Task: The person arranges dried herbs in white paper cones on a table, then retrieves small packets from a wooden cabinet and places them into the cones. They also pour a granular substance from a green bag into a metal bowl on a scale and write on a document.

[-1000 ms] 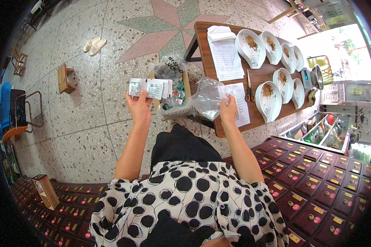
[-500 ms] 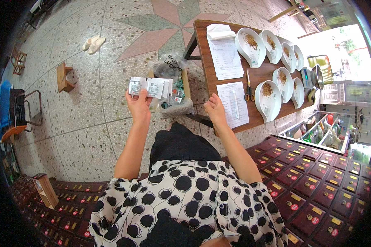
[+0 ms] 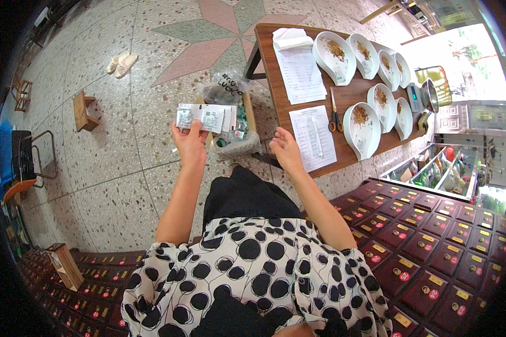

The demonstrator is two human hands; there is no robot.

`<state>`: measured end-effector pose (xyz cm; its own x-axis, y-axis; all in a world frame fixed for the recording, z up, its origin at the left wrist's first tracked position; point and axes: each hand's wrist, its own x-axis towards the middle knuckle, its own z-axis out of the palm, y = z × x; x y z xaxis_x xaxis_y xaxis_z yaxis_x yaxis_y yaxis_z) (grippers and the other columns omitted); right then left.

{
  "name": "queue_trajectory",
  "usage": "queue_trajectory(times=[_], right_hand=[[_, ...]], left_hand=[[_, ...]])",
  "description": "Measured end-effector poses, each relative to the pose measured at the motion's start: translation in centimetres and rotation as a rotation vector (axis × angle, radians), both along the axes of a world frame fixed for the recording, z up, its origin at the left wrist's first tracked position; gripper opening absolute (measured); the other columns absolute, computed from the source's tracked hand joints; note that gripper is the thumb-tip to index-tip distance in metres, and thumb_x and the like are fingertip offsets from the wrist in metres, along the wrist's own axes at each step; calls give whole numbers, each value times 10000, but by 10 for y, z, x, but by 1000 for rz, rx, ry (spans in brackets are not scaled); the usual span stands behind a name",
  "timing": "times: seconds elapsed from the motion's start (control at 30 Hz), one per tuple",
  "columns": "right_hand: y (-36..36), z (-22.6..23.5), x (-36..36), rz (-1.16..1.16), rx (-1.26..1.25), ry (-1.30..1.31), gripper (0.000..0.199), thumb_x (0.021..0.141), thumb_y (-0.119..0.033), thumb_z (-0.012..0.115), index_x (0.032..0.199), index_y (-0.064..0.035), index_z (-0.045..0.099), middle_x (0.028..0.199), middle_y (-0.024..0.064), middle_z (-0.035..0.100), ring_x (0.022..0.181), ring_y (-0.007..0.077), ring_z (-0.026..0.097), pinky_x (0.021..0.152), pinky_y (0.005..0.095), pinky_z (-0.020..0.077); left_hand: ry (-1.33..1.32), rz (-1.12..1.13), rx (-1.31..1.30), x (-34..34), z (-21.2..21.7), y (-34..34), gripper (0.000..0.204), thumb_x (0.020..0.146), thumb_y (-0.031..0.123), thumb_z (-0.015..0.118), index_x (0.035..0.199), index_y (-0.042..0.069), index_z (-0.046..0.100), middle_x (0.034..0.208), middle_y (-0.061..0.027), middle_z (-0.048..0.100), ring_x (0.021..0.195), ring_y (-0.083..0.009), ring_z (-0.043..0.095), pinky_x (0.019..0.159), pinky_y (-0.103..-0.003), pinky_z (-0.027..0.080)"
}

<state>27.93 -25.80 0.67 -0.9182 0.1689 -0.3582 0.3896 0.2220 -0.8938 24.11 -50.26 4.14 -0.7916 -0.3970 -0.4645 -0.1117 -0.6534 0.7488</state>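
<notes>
My left hand (image 3: pixel 190 145) is closed on a small stack of flat white printed packets (image 3: pixel 210 119), fanned out to the right, with the thumb on top. Below and behind them stands an open box (image 3: pixel 248 115) of small packets, lined with clear plastic that carries dark print. My right hand (image 3: pixel 285 149) hovers by the near left edge of the wooden table (image 3: pixel 298 104). Its fingers are loosely bent, the thumb stands apart, and nothing shows in it. Nearest to it lies a printed sheet (image 3: pixel 324 147) with a white pen (image 3: pixel 319 140) on top.
Several white scoop-shaped dishes (image 3: pixel 361 145) with brown dried bits stand on the table, beside scissors (image 3: pixel 335 117) and a scale (image 3: pixel 414 98). Dark red drawers (image 3: pixel 427 247) line the near side. A wooden stool (image 3: pixel 84 112) and pale shoes (image 3: pixel 122 64) are on the floor.
My right hand has moved slightly left, away from the table edge. My left hand keeps its hold on the packets. The whole view has shifted a little.
</notes>
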Motion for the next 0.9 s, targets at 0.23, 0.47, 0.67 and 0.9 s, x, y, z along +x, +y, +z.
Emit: queue_trajectory(times=[0.23,0.47,0.67,0.9], right_hand=[[-9,7,5,15,-79,4,465,757,-92,599,1184,11,448,1108,157,537,962,189,561,818,292,447],[-16,15,7,47,-98,-4,424,771,-86,584,1164,19,462,1098,143,552,931,173,571,801,279,449],[-15,17,8,58,-99,-29,428,779,-89,580,1175,14,458,1105,142,550,925,168,574,800,272,445],[-17,15,19,46,-185,-124,422,788,-92,567,1182,8,453,1135,132,530,945,157,553,803,271,441]], left_hand=[[-4,-10,-4,2,3,5,503,806,-20,539,1226,87,283,1041,-99,515,869,-205,560,683,-354,516],[-1,-22,-10,2,-1,9,396,806,6,553,1126,117,348,987,-59,528,834,-195,572,664,-352,500],[19,-21,21,1,2,13,405,797,-1,559,1126,116,354,981,-56,531,828,-190,569,664,-347,502],[-2,4,-17,6,4,15,445,798,-6,552,1173,104,339,1028,-65,510,858,-197,560,688,-363,502]])
